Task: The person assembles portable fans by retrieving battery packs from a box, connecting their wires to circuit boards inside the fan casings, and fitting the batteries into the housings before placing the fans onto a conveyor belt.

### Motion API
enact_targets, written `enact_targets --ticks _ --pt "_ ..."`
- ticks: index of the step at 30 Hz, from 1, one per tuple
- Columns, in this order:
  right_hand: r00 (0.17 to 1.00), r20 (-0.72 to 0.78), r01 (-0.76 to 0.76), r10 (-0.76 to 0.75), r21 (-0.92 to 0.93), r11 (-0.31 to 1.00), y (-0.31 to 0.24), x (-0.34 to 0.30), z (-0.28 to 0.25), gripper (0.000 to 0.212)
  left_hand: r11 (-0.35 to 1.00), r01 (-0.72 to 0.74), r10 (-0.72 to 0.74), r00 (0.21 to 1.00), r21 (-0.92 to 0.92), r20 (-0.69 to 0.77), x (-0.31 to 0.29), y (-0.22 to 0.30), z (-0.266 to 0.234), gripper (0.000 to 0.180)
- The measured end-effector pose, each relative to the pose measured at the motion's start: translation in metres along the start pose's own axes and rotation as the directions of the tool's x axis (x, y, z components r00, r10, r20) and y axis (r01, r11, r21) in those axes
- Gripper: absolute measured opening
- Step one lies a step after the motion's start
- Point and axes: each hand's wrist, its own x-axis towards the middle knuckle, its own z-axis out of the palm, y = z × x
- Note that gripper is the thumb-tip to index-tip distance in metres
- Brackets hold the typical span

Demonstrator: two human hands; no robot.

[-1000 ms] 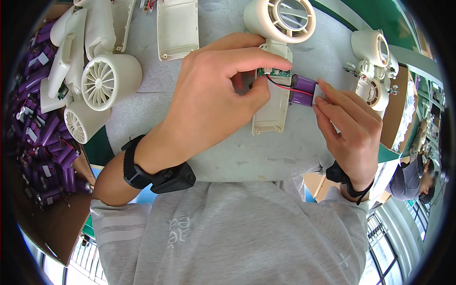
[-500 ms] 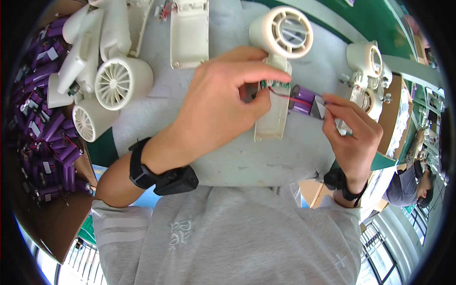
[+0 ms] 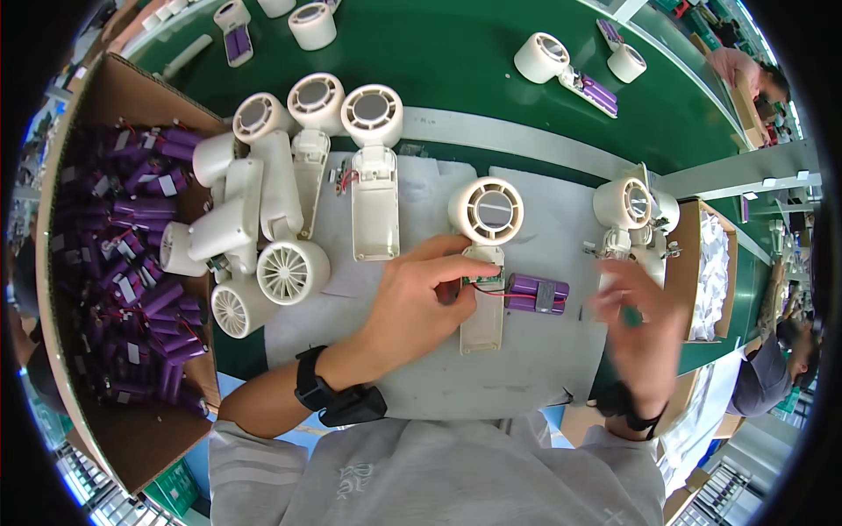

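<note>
A cream handheld fan housing [image 3: 483,333] lies in the middle of the grey mat, its round head [image 3: 488,210] away from me and its handle open. My left hand [image 3: 412,302] grips the handle's upper part, thumb and fingers closed around the edges at a small green circuit board [image 3: 482,276]. From the board, red and dark wires [image 3: 502,293] run to a purple battery pack [image 3: 524,292] beside the handle. A grey patch [image 3: 551,296] lies on the pack's right part. My right hand [image 3: 640,316] is off to the right, apart from the pack; motion blur hides its fingers.
At left stands a carton [image 3: 158,430] of purple battery packs. Several cream fan housings [image 3: 294,272] lie beside it, and more fan parts [image 3: 623,203] lie at right, near a box of white slips [image 3: 710,272]. Part-built fans [image 3: 544,58] rest on the green bench [image 3: 438,61].
My right hand has let go of the grey patch at the battery pack and moved right. The left hand keeps its hold. The view has shifted, showing more of the far bench.
</note>
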Motion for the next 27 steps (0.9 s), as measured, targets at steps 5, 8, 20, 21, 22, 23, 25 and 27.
enact_targets --ticks 5,8,20,21,22,23,25,27 --pt "0.911 0.178 0.394 -0.371 -0.116 0.912 -0.019 0.013 0.031 0.050 1.000 0.001 0.000 1.000 -0.006 0.024 0.009 0.015 -0.001 0.034" --pt "0.904 0.162 0.407 -0.395 -0.045 0.912 -0.010 0.017 0.040 0.053 1.000 -0.002 0.002 0.999 0.004 0.048 0.013 0.018 -0.003 0.034" --pt "0.666 0.715 -0.498 -0.214 0.639 0.586 0.027 0.015 0.025 0.065 0.999 -0.015 0.009 0.992 0.046 0.123 0.029 0.004 0.007 0.034" --pt "0.661 0.721 -0.516 -0.205 0.636 0.573 0.031 0.018 0.028 0.065 0.999 -0.022 0.017 0.991 0.033 0.133 0.032 0.001 0.008 0.034" --pt "0.628 0.743 -0.582 -0.233 0.647 0.493 0.038 0.020 0.031 0.068 1.000 0.000 -0.004 0.989 0.026 0.151 0.033 -0.004 0.011 0.034" --pt "0.596 0.759 -0.644 -0.263 0.647 0.407 0.045 0.022 0.035 0.072 0.999 -0.009 0.000 0.988 0.054 0.156 0.036 -0.009 0.012 0.035" --pt "0.557 0.782 -0.726 -0.281 0.622 0.294 0.057 0.021 0.043 0.076 0.994 -0.019 0.001 0.986 0.107 0.167 0.036 -0.019 0.016 0.036" --pt "0.511 0.796 -0.790 -0.323 0.583 0.188 0.065 0.023 0.048 0.085 0.994 -0.003 -0.014 0.988 0.112 0.153 0.035 -0.027 0.024 0.037"
